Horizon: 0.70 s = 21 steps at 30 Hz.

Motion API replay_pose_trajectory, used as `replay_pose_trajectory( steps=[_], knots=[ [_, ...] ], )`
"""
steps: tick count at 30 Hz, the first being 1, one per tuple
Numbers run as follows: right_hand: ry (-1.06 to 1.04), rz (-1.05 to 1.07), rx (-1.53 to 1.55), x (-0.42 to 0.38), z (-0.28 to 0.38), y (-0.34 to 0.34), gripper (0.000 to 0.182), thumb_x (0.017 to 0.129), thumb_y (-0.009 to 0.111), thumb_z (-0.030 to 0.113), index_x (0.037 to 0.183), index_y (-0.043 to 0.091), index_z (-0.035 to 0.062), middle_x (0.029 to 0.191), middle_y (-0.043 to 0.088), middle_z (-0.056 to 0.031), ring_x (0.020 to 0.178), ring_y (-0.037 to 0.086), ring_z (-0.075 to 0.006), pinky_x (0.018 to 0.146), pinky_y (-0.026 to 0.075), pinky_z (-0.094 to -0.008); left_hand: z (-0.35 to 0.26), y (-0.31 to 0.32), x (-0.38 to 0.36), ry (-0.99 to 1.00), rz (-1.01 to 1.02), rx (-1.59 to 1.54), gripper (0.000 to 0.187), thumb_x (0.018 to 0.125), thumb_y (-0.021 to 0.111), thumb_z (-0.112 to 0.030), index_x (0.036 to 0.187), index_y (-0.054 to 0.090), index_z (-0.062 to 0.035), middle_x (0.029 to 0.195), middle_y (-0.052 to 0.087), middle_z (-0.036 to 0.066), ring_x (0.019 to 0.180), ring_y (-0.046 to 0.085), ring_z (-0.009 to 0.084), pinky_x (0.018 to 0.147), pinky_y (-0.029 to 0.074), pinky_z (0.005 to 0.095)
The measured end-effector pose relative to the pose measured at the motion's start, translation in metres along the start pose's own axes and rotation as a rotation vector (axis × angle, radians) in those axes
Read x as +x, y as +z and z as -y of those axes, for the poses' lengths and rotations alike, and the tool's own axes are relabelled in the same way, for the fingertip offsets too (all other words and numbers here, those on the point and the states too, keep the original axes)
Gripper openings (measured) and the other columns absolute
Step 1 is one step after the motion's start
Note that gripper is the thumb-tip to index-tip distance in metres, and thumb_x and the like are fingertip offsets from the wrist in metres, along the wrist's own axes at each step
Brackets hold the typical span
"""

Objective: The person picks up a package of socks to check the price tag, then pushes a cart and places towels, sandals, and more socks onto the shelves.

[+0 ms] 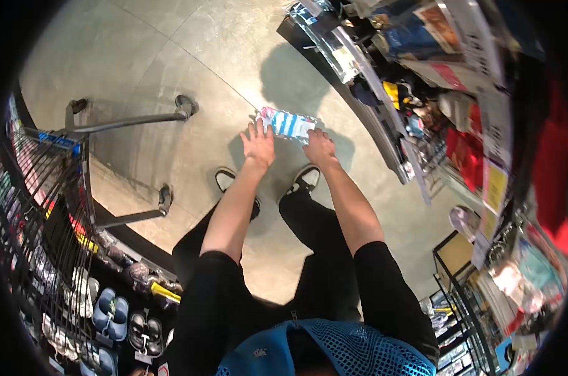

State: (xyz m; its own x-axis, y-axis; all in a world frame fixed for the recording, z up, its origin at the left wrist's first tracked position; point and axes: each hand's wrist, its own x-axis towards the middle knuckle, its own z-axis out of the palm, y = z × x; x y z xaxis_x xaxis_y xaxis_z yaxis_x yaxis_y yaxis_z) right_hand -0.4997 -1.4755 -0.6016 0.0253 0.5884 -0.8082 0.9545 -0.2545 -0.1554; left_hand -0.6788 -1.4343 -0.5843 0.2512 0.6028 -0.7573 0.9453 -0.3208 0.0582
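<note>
A flat package with blue and white stripes and a pink end (288, 123) is held out in front of me above the floor. My left hand (258, 144) touches its left end, with the fingers spread over the near edge. At the right end, my right hand (320, 148) grips the near corner, its fingers bent around the edge. The package appears to be clear plastic over a striped item. What exactly is inside cannot be made out.
A wire shopping cart (52, 182) on wheeled legs stands at the left. Slippers (110, 314) lie on a shelf at the lower left. Shelves of packaged goods (447, 75) line the right side. My shoes (306, 180) are on the concrete floor (221, 37).
</note>
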Motion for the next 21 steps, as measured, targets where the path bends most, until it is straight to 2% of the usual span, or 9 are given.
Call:
replay_pose_trajectory(
  steps=[4,8,10,14,16,17,18,20,21],
  knots=[
    [-0.035,-0.201,-0.157,0.073,0.005,0.057,0.061,0.081,0.055,0.018,0.136,0.030,0.0091,0.138,0.035,-0.0103,0.130,0.030,-0.0288,0.104,0.028,-0.0484,0.013,0.029,0.028,0.072,0.031,0.070,0.058,0.086,0.040,-0.023,0.141,0.026,-0.0137,0.150,0.010,0.012,0.136,0.016,0.0344,0.108,0.015,0.0537],
    [-0.035,-0.401,-0.182,0.106,0.025,0.080,0.089,0.068,0.074,0.024,0.139,0.023,0.0104,0.135,0.037,-0.0090,0.127,0.032,-0.0282,0.103,0.029,-0.0459,0.026,0.038,0.046,0.077,0.044,0.081,0.059,0.086,0.042,-0.022,0.142,0.025,-0.0133,0.150,0.010,0.013,0.136,0.015,0.0347,0.108,0.014,0.0525],
    [0.044,-0.464,-0.207,0.116,0.028,0.089,0.044,0.081,0.050,0.016,0.124,0.044,0.0052,0.120,0.050,-0.0095,0.115,0.045,-0.0275,0.100,0.033,-0.0424,0.028,0.040,0.052,0.095,0.004,0.004,0.062,0.084,0.045,-0.019,0.142,0.024,-0.0116,0.150,0.009,0.013,0.136,0.015,0.0348,0.109,0.014,0.0514],
    [-0.111,-0.232,-0.147,0.109,0.032,0.072,0.028,0.080,0.048,0.011,0.107,0.052,0.0045,0.102,0.058,-0.0086,0.102,0.054,-0.0253,0.094,0.038,-0.0394,0.025,0.035,0.048,0.103,-0.074,0.010,0.066,0.081,0.049,-0.016,0.142,0.023,-0.0100,0.150,0.008,0.015,0.137,0.014,0.0346,0.109,0.015,0.0513],
    [-0.507,-0.382,-0.176,0.088,0.040,0.051,0.017,0.079,0.048,0.011,0.095,0.054,0.0057,0.093,0.060,-0.0087,0.096,0.057,-0.0247,0.091,0.040,-0.0383,0.028,0.026,0.041,0.245,-0.280,0.118,0.071,0.078,0.052,-0.012,0.142,0.022,-0.0095,0.150,0.006,0.015,0.138,0.009,0.0344,0.109,0.014,0.0510],
    [-0.511,-0.377,-0.186,0.072,0.045,0.038,0.017,0.079,0.048,0.011,0.095,0.054,0.0057,0.093,0.060,-0.0087,0.096,0.057,-0.0247,0.091,0.040,-0.0383,0.031,0.019,0.031,0.310,-0.484,0.055,0.066,0.076,0.052,-0.010,0.137,0.029,-0.0085,0.140,0.032,0.020,0.131,0.029,0.0333,0.108,0.017,0.0510],
    [-0.565,-0.321,-0.194,0.054,0.052,0.024,0.018,0.079,0.050,0.011,0.095,0.054,0.0061,0.092,0.060,-0.0087,0.095,0.057,-0.0251,0.093,0.039,-0.0399,0.032,0.002,0.015,0.308,-0.491,0.050,0.066,0.076,0.052,-0.010,0.137,0.029,-0.0085,0.140,0.032,0.020,0.131,0.029,0.0333,0.108,0.017,0.0510],
    [-0.608,-0.278,-0.219,0.003,0.064,-0.011,0.018,0.078,0.051,0.011,0.095,0.054,0.0065,0.091,0.060,-0.0087,0.095,0.057,-0.0254,0.095,0.038,-0.0416,0.028,-0.041,-0.019,0.242,0.083,-0.092,0.051,0.075,0.053,-0.010,0.125,0.044,-0.0076,0.111,0.058,0.021,0.108,0.055,0.0324,0.100,0.033,0.0476],
    [-0.580,-0.282,-0.205,-0.027,0.067,-0.030,0.019,0.076,0.053,0.010,0.094,0.054,0.0072,0.089,0.060,-0.0087,0.094,0.057,-0.0256,0.096,0.037,-0.0432,0.027,-0.057,-0.038,0.256,0.058,-0.095,0.051,0.075,0.053,-0.010,0.125,0.044,-0.0076,0.111,0.058,0.021,0.108,0.055,0.0324,0.100,0.033,0.0476]
  ],
)
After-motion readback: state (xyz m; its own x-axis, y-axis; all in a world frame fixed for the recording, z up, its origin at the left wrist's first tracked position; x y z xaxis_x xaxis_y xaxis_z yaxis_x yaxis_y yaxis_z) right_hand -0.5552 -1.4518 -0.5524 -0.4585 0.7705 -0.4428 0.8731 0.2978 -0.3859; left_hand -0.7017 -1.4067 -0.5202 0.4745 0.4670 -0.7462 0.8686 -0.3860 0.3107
